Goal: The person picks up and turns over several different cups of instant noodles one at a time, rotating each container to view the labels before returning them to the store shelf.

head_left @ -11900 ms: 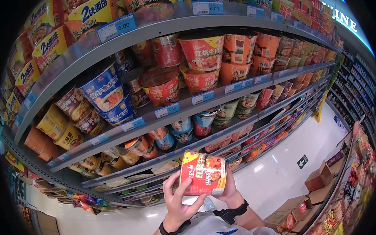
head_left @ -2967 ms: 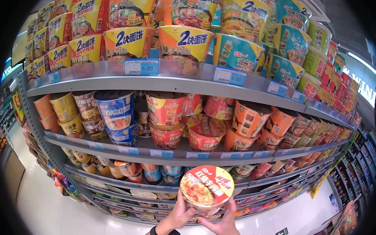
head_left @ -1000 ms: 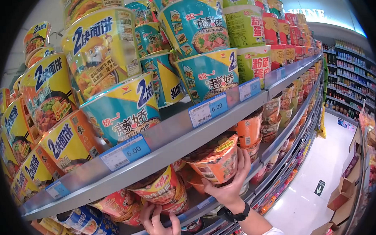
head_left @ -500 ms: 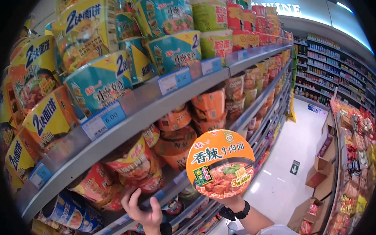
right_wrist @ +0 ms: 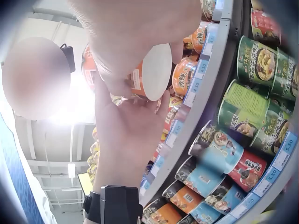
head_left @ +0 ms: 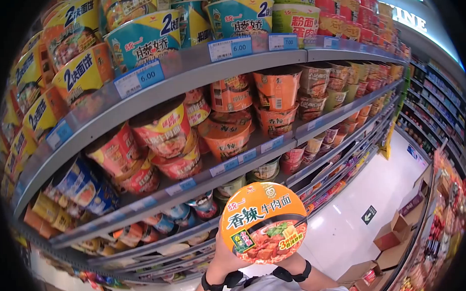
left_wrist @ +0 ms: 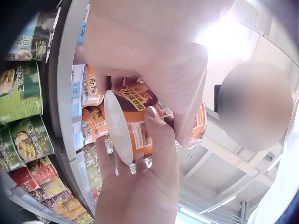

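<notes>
Both hands hold an orange cup of instant noodles (head_left: 264,224) in front of the body, its printed lid tilted up toward the head camera. My left hand (head_left: 224,258) grips the cup's left side, partly hidden behind the lid. On the lower right, my right hand (head_left: 293,264) supports it, its fingers mostly covered from above. The left wrist view shows the orange side and white base of the cup (left_wrist: 120,128) between the two hands, with the right thumb against the side. In the right wrist view, the pale round base of the cup (right_wrist: 156,72) faces the shelves.
Red noodle cups (head_left: 163,130) and orange noodle cups (head_left: 225,138) stand stacked on the shelf ahead, under an upper shelf edge (head_left: 189,62) with price tags. Lower shelves hold more cups. Open cardboard boxes (head_left: 395,232) and a snack rack (head_left: 426,241) line the right side of the aisle.
A red noodle cup held earlier has left the hands. The right hand has lifted the orange cup off the shelf and brought it to the body; the left hand has left the red cups and joined it.
</notes>
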Tool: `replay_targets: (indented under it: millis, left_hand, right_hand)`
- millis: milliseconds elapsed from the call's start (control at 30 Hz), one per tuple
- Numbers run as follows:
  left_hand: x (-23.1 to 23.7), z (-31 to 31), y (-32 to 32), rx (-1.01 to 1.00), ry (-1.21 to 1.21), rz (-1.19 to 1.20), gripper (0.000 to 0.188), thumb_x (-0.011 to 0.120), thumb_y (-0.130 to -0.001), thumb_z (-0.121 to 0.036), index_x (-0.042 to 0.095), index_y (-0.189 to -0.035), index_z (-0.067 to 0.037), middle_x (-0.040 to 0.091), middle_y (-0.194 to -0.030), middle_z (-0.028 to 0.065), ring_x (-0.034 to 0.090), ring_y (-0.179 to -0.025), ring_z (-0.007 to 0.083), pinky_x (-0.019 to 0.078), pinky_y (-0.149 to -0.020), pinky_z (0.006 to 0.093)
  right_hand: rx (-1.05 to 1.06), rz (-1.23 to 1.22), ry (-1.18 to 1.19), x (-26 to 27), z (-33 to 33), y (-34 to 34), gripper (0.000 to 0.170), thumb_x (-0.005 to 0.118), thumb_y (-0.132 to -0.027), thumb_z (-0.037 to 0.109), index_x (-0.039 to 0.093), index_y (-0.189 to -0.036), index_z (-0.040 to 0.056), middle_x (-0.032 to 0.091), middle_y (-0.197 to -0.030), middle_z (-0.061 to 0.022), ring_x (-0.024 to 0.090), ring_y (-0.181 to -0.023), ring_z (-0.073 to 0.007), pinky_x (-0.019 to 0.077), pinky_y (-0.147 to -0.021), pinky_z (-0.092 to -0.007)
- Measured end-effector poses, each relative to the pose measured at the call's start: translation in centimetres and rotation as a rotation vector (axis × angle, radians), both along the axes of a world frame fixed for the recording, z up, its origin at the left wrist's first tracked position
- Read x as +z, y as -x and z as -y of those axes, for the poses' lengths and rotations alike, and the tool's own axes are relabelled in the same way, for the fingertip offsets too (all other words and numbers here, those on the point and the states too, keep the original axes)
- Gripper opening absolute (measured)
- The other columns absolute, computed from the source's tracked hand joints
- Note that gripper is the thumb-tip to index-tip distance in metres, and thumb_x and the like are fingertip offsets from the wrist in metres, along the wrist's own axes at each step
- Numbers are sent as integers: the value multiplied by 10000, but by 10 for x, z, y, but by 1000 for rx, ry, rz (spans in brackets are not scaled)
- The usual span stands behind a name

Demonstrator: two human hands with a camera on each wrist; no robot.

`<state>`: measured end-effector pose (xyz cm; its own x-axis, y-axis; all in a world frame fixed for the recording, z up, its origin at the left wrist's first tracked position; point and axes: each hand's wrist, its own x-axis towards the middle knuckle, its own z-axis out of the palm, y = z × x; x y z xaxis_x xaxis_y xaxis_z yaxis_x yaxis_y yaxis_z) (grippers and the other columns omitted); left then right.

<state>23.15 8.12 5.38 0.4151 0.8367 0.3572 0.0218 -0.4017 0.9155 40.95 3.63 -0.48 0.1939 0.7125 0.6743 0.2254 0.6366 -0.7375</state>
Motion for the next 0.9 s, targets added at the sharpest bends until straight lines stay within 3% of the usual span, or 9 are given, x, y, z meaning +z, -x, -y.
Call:
replay_targets:
  millis: [100, 167, 200, 300, 333, 467, 567, 833, 900]
  left_hand:
    - [18, 19, -34, 81, -48, 1, 1114, 1002, -569, -294, 417, -1461, 26, 586, -1377, 150, 588, -1248, 241, 432, -1090, 385]
    - [19, 31, -54, 77, 1, 99, 1142, 1007, -569, -287, 393, -1484, 14, 582, -1389, 139, 582, -1256, 215, 440, -1090, 372]
    - [21, 36, -62, 76, -79, 67, 1201, 1022, -547, -284, 361, -1506, 6, 580, -1395, 129, 580, -1258, 204, 453, -1085, 366]
    - [7, 61, -82, 87, 96, 57, 1233, 1034, -523, -276, 351, -1511, 0, 583, -1394, 128, 584, -1258, 207, 465, -1081, 373]
    - [9, 70, -91, 79, 190, 130, 1237, 1043, -504, -242, 356, -1505, -7, 580, -1396, 127, 583, -1258, 205, 475, -1078, 379]
    - [-13, 100, -117, 125, 265, 181, 1232, 1044, -493, -199, 358, -1499, -10, 570, -1402, 128, 578, -1261, 202, 473, -1086, 385]
    - [-27, 118, -129, 171, 262, 120, 1243, 1043, -487, -188, 349, -1503, -10, 561, -1407, 132, 573, -1271, 207, 468, -1093, 387]
    - [-54, 163, -156, 186, 294, 158, 1190, 1033, -519, -192, 360, -1482, -7, 563, -1403, 140, 583, -1272, 220, 475, -1084, 386]
    - [-54, 174, -159, 233, 196, -5, 1142, 1030, -527, -196, 390, -1451, 1, 594, -1362, 138, 608, -1240, 217, 499, -1054, 381]
  right_hand:
    - [66, 84, 84, 4, 18, -29, 1009, 988, -647, 263, 389, -1428, 42, 566, -1350, -124, 625, -1195, -241, 493, -1030, -409]
    - [74, -57, 100, 15, 34, -44, 992, 995, -635, 252, 412, -1404, 24, 565, -1343, -138, 631, -1173, -247, 500, -1019, -403]
    - [201, -294, 218, 28, 46, -50, 946, 963, -656, 248, 434, -1392, -22, 553, -1355, -184, 603, -1201, -301, 476, -1030, -422]
    - [15, -52, 42, -11, 56, -94, 960, 913, -683, 271, 410, -1439, -43, 531, -1385, -231, 554, -1249, -363, 436, -1057, -458]
    - [34, -78, 39, -18, 62, -104, 983, 872, -693, 286, 388, -1484, -40, 510, -1417, -252, 519, -1274, -404, 409, -1070, -477]
    - [86, 5, -83, -24, 74, -141, 1051, 890, -664, 274, 356, -1531, 16, 492, -1455, -257, 520, -1298, -410, 419, -1075, -498]
    - [173, -17, -3, -27, 88, -162, 1079, 906, -644, 281, 351, -1538, 43, 487, -1466, -257, 520, -1307, -419, 423, -1076, -513]
    - [207, -34, -25, -38, 123, -195, 996, 905, -668, 252, 407, -1502, 36, 508, -1464, -244, 527, -1312, -429, 416, -1094, -513]
    - [241, -51, 62, -40, 134, -198, 963, 903, -692, 247, 419, -1497, 36, 497, -1481, -252, 523, -1327, -427, 417, -1098, -502]
